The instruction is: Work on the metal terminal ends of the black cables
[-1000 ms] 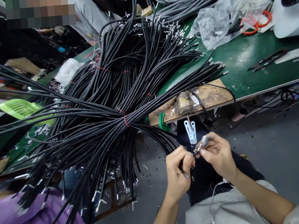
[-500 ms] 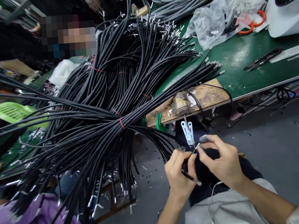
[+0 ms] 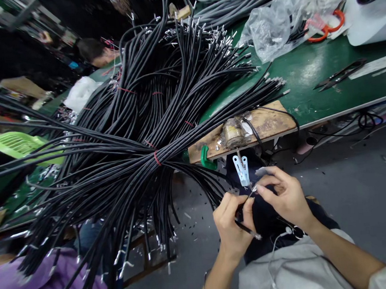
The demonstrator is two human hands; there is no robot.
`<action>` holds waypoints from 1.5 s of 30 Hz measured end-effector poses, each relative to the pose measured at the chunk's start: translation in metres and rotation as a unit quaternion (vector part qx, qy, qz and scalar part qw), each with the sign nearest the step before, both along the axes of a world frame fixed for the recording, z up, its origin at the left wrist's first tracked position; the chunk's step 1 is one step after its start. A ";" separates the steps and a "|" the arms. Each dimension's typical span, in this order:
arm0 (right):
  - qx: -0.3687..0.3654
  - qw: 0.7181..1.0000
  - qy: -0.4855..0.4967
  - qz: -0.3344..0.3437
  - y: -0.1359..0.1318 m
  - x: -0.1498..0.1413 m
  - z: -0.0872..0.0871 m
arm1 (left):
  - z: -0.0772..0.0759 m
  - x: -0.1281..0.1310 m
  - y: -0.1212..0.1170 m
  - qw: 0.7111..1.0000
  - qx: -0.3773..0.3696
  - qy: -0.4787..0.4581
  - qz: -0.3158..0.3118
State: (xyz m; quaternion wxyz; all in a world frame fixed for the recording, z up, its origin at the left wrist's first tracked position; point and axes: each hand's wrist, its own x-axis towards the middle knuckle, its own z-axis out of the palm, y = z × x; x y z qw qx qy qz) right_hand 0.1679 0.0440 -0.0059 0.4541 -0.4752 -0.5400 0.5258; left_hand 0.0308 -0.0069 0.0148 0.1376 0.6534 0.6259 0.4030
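Note:
My left hand (image 3: 232,223) is closed around a short piece of black cable (image 3: 248,230), whose one end sticks out below the thumb. From its pinched fingertips a bare silvery wire end (image 3: 254,188) points up to the right. At that wire end my right hand (image 3: 289,197) pinches with thumb and finger. A grey covering (image 3: 262,171) sits on one of its raised fingertips. Just above the wire hangs a pale blue clothespin (image 3: 241,169), fixed to the shaft of a small motor (image 3: 233,133) at the bench edge.
A large heap of black cables (image 3: 158,134), tied with red bands, covers the green bench (image 3: 305,82) at left. Snips (image 3: 339,75), orange-handled scissors (image 3: 326,29) and a plastic bag (image 3: 267,29) lie at right. A green clamp (image 3: 208,157) grips the wooden board (image 3: 274,120). Another person's purple sleeve (image 3: 57,284) is at lower left.
The right fingers, bunched over the cable end a second ago, have spread and shifted, and the bare wire now shows. The lower cable end shows further out of the left hand. The view has shifted slightly.

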 end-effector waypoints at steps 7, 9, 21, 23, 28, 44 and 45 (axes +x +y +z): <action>0.009 1.000 0.011 0.022 -0.006 -0.002 -0.012 | 0.004 -0.001 0.002 1.000 -0.013 -0.017 0.011; -0.027 0.998 0.049 0.024 -0.001 -0.002 -0.014 | 0.006 -0.002 0.001 0.999 -0.023 -0.028 0.011; 0.075 0.990 0.062 0.098 0.004 -0.017 -0.006 | 0.007 -0.006 0.002 0.997 -0.050 -0.061 0.018; 0.175 0.984 -0.012 0.033 -0.002 -0.022 -0.007 | 0.005 -0.004 0.001 0.997 -0.021 -0.051 0.048; 0.306 0.949 -0.067 0.037 -0.011 -0.023 -0.011 | 0.006 -0.006 0.001 0.992 -0.010 -0.079 0.099; 0.143 0.938 0.129 0.288 0.007 -0.012 0.007 | 0.027 -0.034 0.020 0.943 -0.156 -0.177 -0.236; 0.079 0.924 0.202 0.316 0.005 -0.014 0.004 | 0.028 -0.036 0.022 0.931 -0.138 -0.199 -0.272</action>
